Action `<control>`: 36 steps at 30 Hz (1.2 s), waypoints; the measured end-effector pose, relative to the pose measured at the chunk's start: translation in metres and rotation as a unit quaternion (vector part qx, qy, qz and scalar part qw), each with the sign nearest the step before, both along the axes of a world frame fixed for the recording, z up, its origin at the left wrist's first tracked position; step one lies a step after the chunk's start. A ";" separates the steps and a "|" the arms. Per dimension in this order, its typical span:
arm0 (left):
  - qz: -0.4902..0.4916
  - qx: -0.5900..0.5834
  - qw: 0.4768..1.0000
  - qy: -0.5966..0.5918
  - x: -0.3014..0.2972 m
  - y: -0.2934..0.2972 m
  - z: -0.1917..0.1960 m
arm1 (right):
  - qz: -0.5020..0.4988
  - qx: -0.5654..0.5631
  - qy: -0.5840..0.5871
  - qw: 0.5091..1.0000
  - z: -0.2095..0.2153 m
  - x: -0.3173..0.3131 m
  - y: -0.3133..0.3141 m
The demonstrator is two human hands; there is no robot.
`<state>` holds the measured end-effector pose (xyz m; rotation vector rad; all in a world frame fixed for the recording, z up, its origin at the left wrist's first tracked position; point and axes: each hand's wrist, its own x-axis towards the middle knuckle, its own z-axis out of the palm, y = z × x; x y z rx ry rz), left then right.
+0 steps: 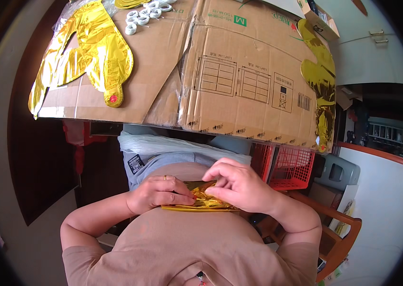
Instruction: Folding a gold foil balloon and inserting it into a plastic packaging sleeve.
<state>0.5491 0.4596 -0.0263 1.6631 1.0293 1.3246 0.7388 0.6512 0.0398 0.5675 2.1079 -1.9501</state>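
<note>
A folded gold foil balloon (206,202) lies against my belly, crinkled, with a straight lower edge. My left hand (165,195), a ring on one finger, is closed on its left part. A small red spot shows on the foil by those fingertips. Over the balloon's right part is my right hand (239,186); its fingers are bent, with a gap between thumb and index finger. Whether the right thumb touches the foil, I cannot tell.
A cardboard sheet (258,47) covers the table ahead. On it lie a flat gold foil balloon (111,62) at left, another gold balloon (323,71) at right, and several white ribbon rolls (144,16). A red plastic crate (292,167) and a wooden chair (347,229) stand at right.
</note>
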 end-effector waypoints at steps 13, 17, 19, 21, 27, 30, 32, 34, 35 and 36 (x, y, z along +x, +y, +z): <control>0.067 -0.085 0.990 -0.087 0.005 -0.001 -0.001 | 0.087 0.383 0.223 0.892 0.013 0.019 0.003; 0.107 -0.087 0.986 -0.094 0.006 0.011 0.008 | 0.072 0.393 0.225 0.889 0.007 0.015 0.009; 0.120 -0.121 0.982 -0.079 0.003 0.023 0.017 | 0.039 0.344 0.228 0.910 0.002 0.011 0.016; 0.135 -0.197 0.970 -0.052 -0.001 0.035 0.026 | 0.005 0.301 0.193 0.934 0.005 0.004 0.028; 0.156 -0.332 0.903 -0.225 -0.018 0.110 0.038 | -0.060 0.001 -0.005 0.998 -0.006 -0.021 0.107; 0.143 -0.346 0.861 -0.345 -0.028 0.149 0.024 | -0.049 0.038 0.054 0.997 -0.009 -0.037 0.144; 0.119 -0.345 0.853 -0.374 -0.036 0.164 0.014 | -0.031 -0.018 0.031 0.999 -0.008 -0.043 0.165; 0.113 -0.359 0.838 -0.396 -0.037 0.173 0.023 | -0.021 -0.045 0.024 0.998 -0.014 -0.044 0.180; 0.117 -0.356 0.841 -0.391 -0.038 0.179 0.024 | -0.030 -0.092 0.016 0.995 -0.016 -0.045 0.187; 0.123 -0.353 0.842 -0.389 -0.038 0.182 0.021 | -0.035 -0.140 0.008 0.989 -0.018 -0.047 0.191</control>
